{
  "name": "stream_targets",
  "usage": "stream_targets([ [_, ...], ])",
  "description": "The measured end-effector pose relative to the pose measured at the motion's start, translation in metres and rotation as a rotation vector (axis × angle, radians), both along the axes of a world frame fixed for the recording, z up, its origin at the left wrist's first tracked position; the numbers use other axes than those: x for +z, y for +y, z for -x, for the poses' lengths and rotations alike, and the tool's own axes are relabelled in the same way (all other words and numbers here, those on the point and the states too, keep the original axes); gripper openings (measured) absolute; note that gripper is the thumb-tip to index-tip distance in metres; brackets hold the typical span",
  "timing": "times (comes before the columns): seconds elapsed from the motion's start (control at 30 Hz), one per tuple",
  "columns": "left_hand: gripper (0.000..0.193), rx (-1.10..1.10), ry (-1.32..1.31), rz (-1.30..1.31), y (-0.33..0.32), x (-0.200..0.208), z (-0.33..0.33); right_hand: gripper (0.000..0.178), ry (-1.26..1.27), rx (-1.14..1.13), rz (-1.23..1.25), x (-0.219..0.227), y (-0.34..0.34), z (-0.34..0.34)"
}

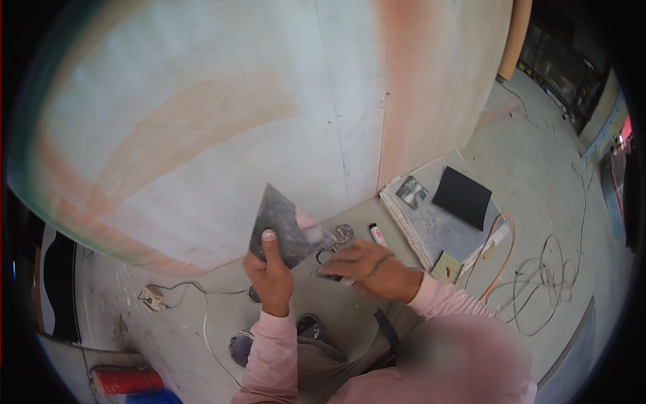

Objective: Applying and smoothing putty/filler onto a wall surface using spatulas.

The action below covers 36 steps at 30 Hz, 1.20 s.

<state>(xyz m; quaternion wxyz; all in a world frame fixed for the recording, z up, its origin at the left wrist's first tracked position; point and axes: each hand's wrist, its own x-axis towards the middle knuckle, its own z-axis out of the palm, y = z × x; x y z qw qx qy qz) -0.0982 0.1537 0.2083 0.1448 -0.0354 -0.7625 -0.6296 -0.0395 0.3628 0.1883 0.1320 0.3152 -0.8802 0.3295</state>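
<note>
left hand [270,269]: fingers curled tight round the lower corner of a grey, putty-smeared flat metal trowel blade [282,225], thumb pressed on its face; blade held up, tilted, in front of the wall
trowel blade position: above and just right of left hand, its right edge close to right hand, blurred pale putty blob at that edge
right hand [360,266]: closed on a small dark-handled scraper tool [333,275], mostly hidden under the fingers; only a dark bit and a thin pale tip show at the left of the hand; exact grip on it cannot tell
hands relation: side by side, near, right hand slightly lower than blade's top
wall: pale plastered board wall with orange-pink patches [222,128], directly behind the blade
floor: grey dusty concrete floor [538,175], below both hands
near right hand: white marker with red cap [377,234] on floor, just above the hand
further right: stack of grey boards [437,222] with black sandpaper sheet [462,197] on top, small green square pad [447,266] beside
cables: orange cord [501,252] and tangled white cables [545,279], well apart from hands
lower left: white socket block with cord [153,296], red cylinder [128,380]
sleeves: pink long sleeves [272,350] on both arms
</note>
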Motion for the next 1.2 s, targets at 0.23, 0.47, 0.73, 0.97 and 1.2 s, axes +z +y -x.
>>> stream_targets([
  [0.23, 0.05, 0.27, 0.049, -0.283, -0.022, 0.018, 0.016, 0.033, -0.736, -0.331, 0.863, -0.124, -0.002, 0.021],
  [0.47, 0.06, 0.434, -0.02, -0.373, -0.058, -0.03, 0.027, 0.03, -1.181, -0.677, 1.687, -0.212, 0.019, 0.072],
  [0.73, 0.06, 0.38, -0.051, -0.497, -0.026, -0.034, 0.072, 0.041, -0.414, -0.651, 1.373, -0.141, 0.007, 0.137],
  [0.97, 0.061, 0.196, 0.013, -0.423, -0.006, -0.019, 0.091, 0.049, 0.323, -0.846, 0.719, -0.047, -0.008, 0.202],
  [1.2, 0.058, 0.206, 0.019, -0.374, -0.022, -0.025, 0.095, 0.066, 0.412, -1.07, 0.628, -0.038, -0.036, 0.258],
])
